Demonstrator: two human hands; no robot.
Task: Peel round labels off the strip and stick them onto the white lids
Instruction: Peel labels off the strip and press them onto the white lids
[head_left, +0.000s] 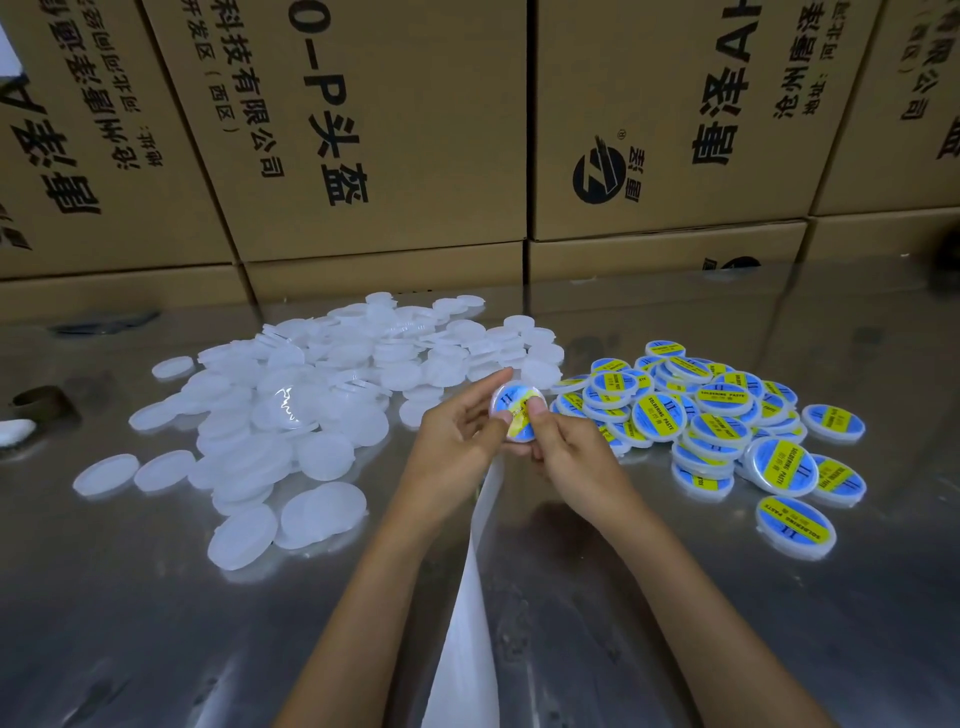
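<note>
My left hand (457, 431) holds a white lid (511, 400) by its rim above the table. A round blue and yellow label (506, 402) lies on the lid's face, and the thumb of my right hand (571, 457) presses on it. A white backing strip (470, 597) hangs down from under my hands toward the bottom edge. A heap of bare white lids (311, 395) lies to the left. A pile of labelled lids (717, 421) lies to the right.
The work surface is a shiny steel table (675, 623). Stacked cardboard boxes (363, 130) wall off the back. A brown tape core (41, 400) and a white object (15, 431) sit at the far left edge.
</note>
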